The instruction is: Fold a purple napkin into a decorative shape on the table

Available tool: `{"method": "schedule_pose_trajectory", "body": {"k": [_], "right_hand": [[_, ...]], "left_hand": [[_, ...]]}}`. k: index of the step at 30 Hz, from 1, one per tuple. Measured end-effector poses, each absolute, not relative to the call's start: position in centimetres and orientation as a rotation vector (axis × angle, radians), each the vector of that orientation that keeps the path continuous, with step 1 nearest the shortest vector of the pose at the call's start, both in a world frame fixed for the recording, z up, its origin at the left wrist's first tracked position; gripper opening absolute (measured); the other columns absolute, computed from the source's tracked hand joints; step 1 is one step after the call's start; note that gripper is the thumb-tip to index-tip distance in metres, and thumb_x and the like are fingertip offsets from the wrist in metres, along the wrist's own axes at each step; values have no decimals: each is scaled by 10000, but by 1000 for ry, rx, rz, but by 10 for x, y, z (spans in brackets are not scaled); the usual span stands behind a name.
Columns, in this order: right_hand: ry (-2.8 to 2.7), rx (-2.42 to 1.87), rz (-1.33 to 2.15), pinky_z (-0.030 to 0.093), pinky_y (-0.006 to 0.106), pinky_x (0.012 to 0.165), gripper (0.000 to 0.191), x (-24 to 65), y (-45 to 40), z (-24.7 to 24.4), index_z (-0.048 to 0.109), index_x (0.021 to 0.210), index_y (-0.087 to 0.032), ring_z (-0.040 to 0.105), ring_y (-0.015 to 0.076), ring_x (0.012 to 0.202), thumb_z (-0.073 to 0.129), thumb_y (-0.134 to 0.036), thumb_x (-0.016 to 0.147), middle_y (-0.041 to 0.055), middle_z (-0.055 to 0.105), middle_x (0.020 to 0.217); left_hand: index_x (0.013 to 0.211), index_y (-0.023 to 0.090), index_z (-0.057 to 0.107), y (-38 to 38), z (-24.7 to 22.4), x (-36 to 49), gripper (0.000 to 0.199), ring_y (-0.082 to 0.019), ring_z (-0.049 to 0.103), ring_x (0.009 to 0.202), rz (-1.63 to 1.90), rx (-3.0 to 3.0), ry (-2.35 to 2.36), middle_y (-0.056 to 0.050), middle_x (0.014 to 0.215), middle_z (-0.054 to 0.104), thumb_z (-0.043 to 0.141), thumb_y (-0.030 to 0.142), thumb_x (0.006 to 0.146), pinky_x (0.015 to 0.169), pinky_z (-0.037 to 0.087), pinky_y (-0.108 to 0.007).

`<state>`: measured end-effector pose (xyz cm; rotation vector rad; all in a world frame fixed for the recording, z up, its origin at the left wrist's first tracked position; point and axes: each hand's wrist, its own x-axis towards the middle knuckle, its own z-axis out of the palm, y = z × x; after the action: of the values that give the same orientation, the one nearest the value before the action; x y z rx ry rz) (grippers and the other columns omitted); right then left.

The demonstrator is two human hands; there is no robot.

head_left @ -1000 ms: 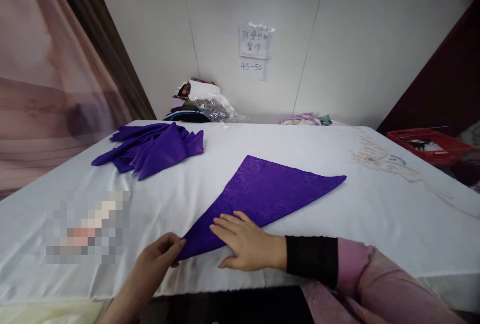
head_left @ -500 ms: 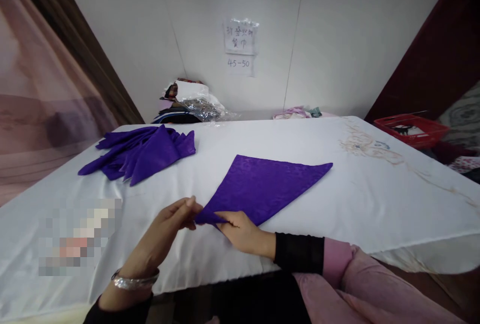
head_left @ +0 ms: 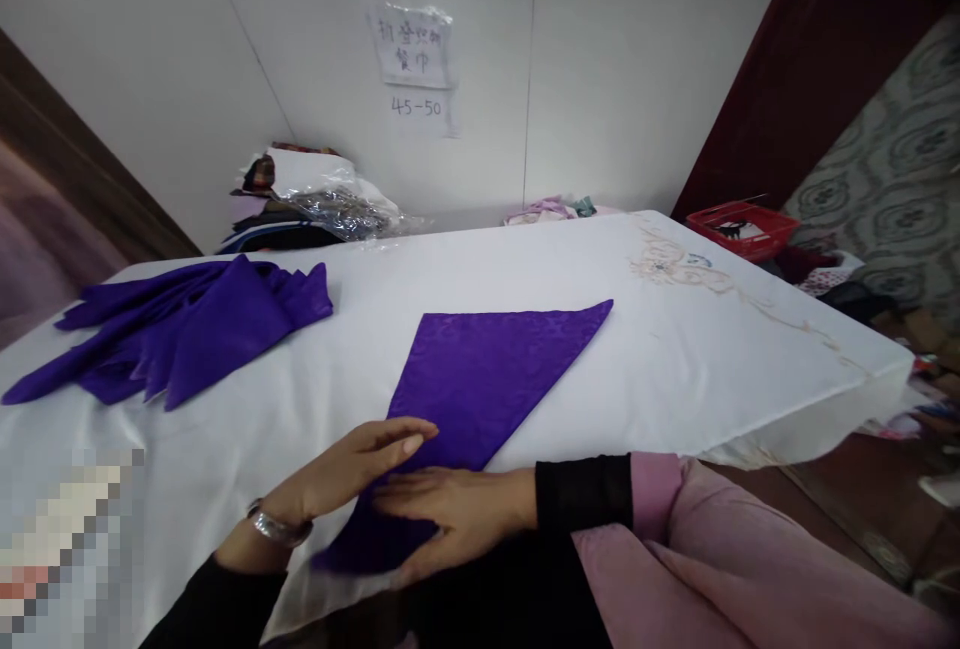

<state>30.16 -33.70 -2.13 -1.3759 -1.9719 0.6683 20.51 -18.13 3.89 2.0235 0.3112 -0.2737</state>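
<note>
A purple cloth (head_left: 487,369) lies on the white-covered table, its long edge slanting from the upper right down to the front edge. My left hand (head_left: 360,464) rests on the cloth's left side with fingers stretched out and holds nothing. Just below and to the right, my right hand (head_left: 457,514) lies flat on the cloth, fingers spread. The cloth's near corner, slightly blurred, reaches the table's front edge. At the left is a loose pile of purple cloths (head_left: 217,319).
Folded fabrics and clear plastic (head_left: 322,194) stand at the table's back left. Pink and green cloths (head_left: 551,211) lie farther right by the wall. A red basket (head_left: 742,229) sits beyond the back right edge. The white tablecloth (head_left: 645,379) has embroidery at right.
The view has turned right. My hands have let go of the cloth's left corner and now lie flat on it. The cloth's near part now extends toward the front edge.
</note>
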Motion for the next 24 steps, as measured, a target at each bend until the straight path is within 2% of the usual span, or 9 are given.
{"method": "schedule_pose_trajectory", "body": {"k": [2,5,7,9,12,14,17,19,24], "right_hand": [[-2040,-1337,570,332,296,1035,558,309,-343,-24,471,1270,-103,439,195,1234,602,-401,817,139,521,1307],[-1979,-1458,463,353,306,1019,374,330,-360,-31,541,1201,-110,485,168,1197,492,-319,895,124,599,1217],[-1931,-1572,347,341,325,1027,311,354,-375,-35,580,1161,-143,489,156,1198,414,-264,928,98,624,1190],[-1923,-1689,191,278,365,1066,313,386,-390,-36,592,1156,-166,447,162,1246,390,-262,937,83,626,1195],[-1828,-1953,-15,205,412,1092,307,449,-405,-31,619,1129,-195,442,190,1248,397,-281,934,64,631,1189],[-1638,-2194,-78,282,387,1047,322,496,-406,-25,620,1136,-168,467,214,1216,428,-306,919,95,607,1220],[-1448,-2516,47,353,318,974,335,552,-393,-20,607,1165,-152,521,207,1139,426,-295,921,107,614,1194],[-1422,-2580,99,377,296,926,329,574,-379,-21,611,1161,-137,546,213,1097,456,-276,906,119,623,1169],[-1463,-2603,170,399,262,799,281,589,-349,-29,667,1049,-125,593,215,954,588,-268,821,133,650,1047]], "left_hand": [[1199,276,589,-187,30,206,447,-229,533,1174,-308,2081,321,-31,1257,599,477,505,831,1011,410,-390],[1289,244,506,-207,5,208,487,-227,448,1261,-164,2320,269,-58,1363,502,437,471,863,1064,348,-429],[1295,236,495,-219,-14,208,471,-226,403,1295,-11,2524,167,-66,1395,464,444,426,867,1087,316,-446],[1266,235,522,-221,-29,208,444,-236,403,1295,127,2680,125,-72,1389,470,456,405,861,1086,320,-454],[1190,163,571,-198,-35,212,443,-252,464,1240,315,2805,353,-123,1329,523,412,430,874,1061,358,-417],[1171,102,566,-173,-30,220,484,-277,496,1198,366,2841,649,-165,1268,557,359,434,886,1027,382,-407],[1177,47,547,-144,-21,243,544,-293,555,1104,179,2809,959,-187,1166,600,283,438,905,950,427,-397],[1138,34,571,-137,-18,264,523,-297,576,1063,109,2761,1113,-209,1128,604,344,429,882,914,440,-378],[1056,115,617,-137,-23,309,382,-280,604,1017,1,2656,1248,-187,1127,619,467,377,821,798,468,-338]]}}
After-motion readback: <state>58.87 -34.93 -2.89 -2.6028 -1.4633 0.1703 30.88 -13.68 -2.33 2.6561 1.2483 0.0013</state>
